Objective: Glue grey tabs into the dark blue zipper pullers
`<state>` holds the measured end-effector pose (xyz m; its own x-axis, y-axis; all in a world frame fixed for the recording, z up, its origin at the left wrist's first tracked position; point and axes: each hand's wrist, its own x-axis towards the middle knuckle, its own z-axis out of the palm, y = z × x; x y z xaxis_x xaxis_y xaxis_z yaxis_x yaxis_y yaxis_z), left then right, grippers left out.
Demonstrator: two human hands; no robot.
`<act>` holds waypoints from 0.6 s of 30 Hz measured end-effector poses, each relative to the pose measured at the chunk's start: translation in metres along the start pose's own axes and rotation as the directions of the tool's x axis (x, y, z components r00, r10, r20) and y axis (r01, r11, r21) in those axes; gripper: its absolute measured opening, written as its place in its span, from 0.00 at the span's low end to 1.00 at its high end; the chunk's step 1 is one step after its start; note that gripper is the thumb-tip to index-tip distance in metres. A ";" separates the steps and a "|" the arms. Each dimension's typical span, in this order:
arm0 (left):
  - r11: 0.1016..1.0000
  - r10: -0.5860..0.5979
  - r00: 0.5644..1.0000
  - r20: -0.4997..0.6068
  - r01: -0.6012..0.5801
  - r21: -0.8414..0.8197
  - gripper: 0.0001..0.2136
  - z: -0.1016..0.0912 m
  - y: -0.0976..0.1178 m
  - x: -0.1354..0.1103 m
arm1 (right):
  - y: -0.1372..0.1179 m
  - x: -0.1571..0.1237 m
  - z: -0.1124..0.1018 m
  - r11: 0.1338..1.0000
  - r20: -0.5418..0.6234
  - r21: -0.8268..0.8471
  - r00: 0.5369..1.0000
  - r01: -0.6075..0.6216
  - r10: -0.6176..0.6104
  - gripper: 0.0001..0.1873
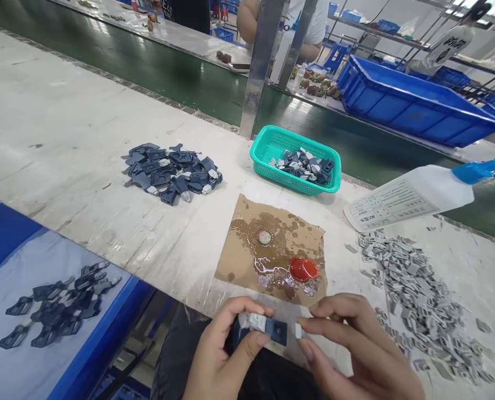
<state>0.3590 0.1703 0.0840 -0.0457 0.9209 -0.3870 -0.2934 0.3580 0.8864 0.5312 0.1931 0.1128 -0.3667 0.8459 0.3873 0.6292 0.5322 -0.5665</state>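
My left hand [234, 344] is closed around a dark blue and light grey plastic part [277, 331], its blue end sticking out to the right. Close beside it, my right hand [347, 339] pinches a small light grey plastic piece [298, 331] between thumb and fingers; a narrow gap separates the two. Just beyond the hands lies a wet piece of brown cardboard [239, 253] with a red cap [304, 269] and a small round cap [265, 238] on it. Many loose small grey pieces [418, 283] are heaped to the right of my right hand.
A pile of blue and grey parts [172, 169] lies on the white table [72, 128]. Similar parts sit in a green basket [268, 130] and in the lower-left blue bin [55, 305]. A white bottle [409, 194] leans at right. A metal post [258, 66] rises behind; people are beyond.
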 end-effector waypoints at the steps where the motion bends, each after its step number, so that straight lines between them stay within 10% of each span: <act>1: 1.000 0.009 1.000 0.003 -0.009 0.000 0.03 0.000 0.001 0.000 | 0.001 -0.002 0.003 1.000 -0.006 0.013 1.000 -0.004 0.005 0.11; 13: 0.994 0.109 0.994 0.001 -0.109 0.002 0.02 0.002 -0.001 -0.003 | -0.002 0.005 0.008 0.996 0.026 0.080 0.999 0.036 -0.038 0.12; 18: 0.959 0.269 0.962 0.038 -0.265 -0.098 0.01 0.001 -0.010 -0.003 | -0.007 -0.005 0.014 0.728 0.280 0.499 0.883 -0.470 0.377 0.09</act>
<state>0.3628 0.1640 0.0769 -0.0870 0.9885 -0.1239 -0.3634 0.0843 0.9278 0.5190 0.1859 0.1052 -0.2784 0.9574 -0.0760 0.2884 0.0079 -0.9575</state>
